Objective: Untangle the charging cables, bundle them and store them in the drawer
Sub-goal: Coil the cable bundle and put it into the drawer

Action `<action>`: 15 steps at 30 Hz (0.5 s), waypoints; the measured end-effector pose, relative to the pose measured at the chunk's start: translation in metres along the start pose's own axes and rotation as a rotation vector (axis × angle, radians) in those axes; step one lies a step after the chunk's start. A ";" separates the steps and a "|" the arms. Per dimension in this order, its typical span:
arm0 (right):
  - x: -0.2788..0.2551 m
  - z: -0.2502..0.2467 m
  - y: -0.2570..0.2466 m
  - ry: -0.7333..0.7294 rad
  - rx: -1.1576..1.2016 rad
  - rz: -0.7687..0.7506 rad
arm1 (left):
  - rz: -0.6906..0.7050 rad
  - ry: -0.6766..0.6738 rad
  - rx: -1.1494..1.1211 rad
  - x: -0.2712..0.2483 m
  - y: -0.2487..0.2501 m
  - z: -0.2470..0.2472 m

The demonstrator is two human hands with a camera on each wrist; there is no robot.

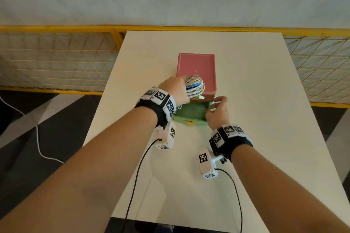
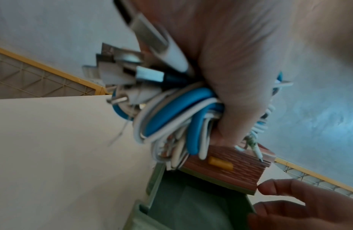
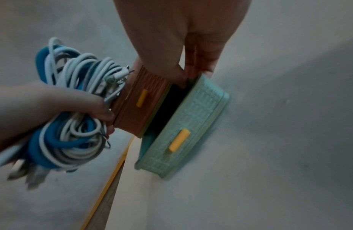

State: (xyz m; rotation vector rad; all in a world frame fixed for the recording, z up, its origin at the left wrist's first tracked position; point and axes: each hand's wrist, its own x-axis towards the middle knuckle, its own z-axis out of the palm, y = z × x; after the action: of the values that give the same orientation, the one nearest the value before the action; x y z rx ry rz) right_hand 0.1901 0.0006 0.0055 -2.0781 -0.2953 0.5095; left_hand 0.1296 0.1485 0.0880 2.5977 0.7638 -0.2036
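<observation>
A coiled bundle of white and blue charging cables [image 1: 195,86] is gripped in my left hand [image 1: 184,89] and hangs just above the back of the pulled-out green drawer [image 1: 181,119]. In the left wrist view the cable bundle [image 2: 171,115] touches the pink drawer front [image 2: 226,169] above the green one, with several plugs sticking out. My right hand [image 1: 214,105] pinches the green drawer's right wall. In the right wrist view the thumb [image 3: 179,73] sits inside the green drawer's [image 3: 191,129] rim, with fingers outside it. The green drawer's inside looks empty.
The pink drawer unit [image 1: 197,70] stands mid-table on the white table [image 1: 246,138]. A yellow mesh fence [image 1: 56,58] runs behind and to both sides. Both drawer fronts carry yellow handles [image 3: 179,140]. A white cord [image 1: 37,138] lies on the floor at left.
</observation>
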 end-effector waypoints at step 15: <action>-0.026 -0.019 0.013 -0.219 -0.400 -0.361 | 0.149 0.072 0.215 -0.065 -0.005 0.026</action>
State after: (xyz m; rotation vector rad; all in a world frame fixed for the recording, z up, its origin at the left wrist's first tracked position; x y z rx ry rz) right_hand 0.1758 -0.0314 0.0098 -2.2788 -0.9481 0.4843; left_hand 0.0717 0.1098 0.0788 2.8661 0.5970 -0.1555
